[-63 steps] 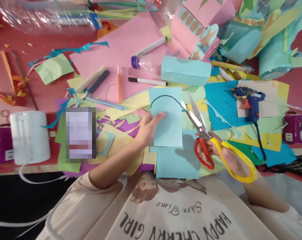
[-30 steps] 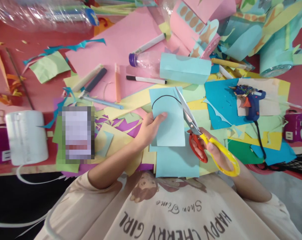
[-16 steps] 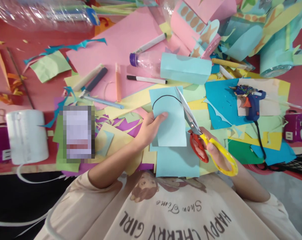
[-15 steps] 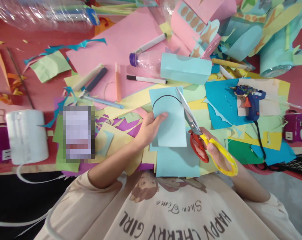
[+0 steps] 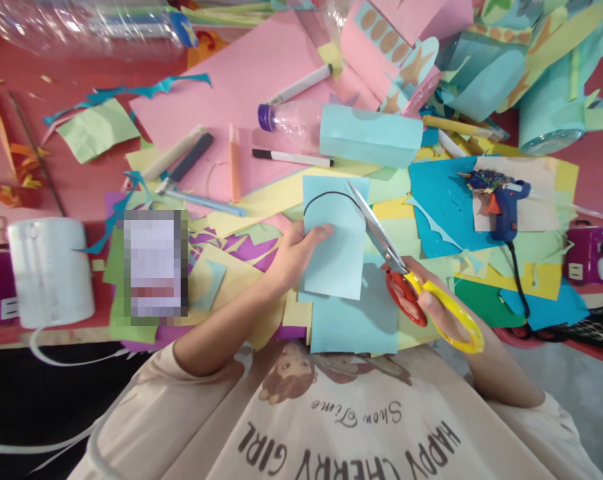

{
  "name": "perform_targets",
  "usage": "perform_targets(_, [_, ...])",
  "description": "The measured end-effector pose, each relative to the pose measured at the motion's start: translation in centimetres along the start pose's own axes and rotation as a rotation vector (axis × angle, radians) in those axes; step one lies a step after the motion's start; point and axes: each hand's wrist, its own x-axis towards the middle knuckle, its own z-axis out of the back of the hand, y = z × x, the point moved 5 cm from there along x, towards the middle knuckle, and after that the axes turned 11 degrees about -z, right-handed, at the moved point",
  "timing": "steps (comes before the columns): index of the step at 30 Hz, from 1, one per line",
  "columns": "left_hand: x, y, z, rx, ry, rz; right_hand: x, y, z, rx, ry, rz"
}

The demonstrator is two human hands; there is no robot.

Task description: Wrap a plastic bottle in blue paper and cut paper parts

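Note:
Pinched by its left edge, a light blue sheet of paper (image 5: 335, 267) is held up in my left hand (image 5: 301, 250), thumb on top. A black curved line arcs across its upper part. My right hand (image 5: 428, 290) has its fingers in the handles of a pair of scissors (image 5: 381, 237), one handle red, the other yellow. The blades point up and left, at the sheet's right edge near the end of the curve. They look nearly closed; whether paper is between them I cannot tell. Another light blue sheet (image 5: 354, 327) lies beneath.
A plastic bottle wrapped in light blue paper (image 5: 371, 133) lies ahead, beside a black-capped marker (image 5: 292, 158). To the right rests a blue glue gun (image 5: 506, 210) with its cord. A pixelated phone-like object (image 5: 155, 267) and a white cylinder (image 5: 51, 273) are on the left, among paper scraps.
The scissors have shifted slightly right and down with my right hand. The held sheet has tilted a little, its lower edge swinging left. My left hand stays almost in place.

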Motion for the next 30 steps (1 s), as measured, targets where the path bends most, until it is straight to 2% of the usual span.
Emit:
perform_targets(8, [0.1,-0.1,0.0,0.01,0.024,0.014,-0.3,0.8,0.3,0.014,-0.006,-0.042])
perform_targets(24, [0.4,0.2,0.4,0.086,0.048,0.052,-0.3,-0.3,0.6,0.082,0.008,-0.066])
perform_targets(30, [0.5,0.3,0.5,0.086,0.054,0.055,-0.6,-0.3,0.9,0.054,-0.016,-0.12])
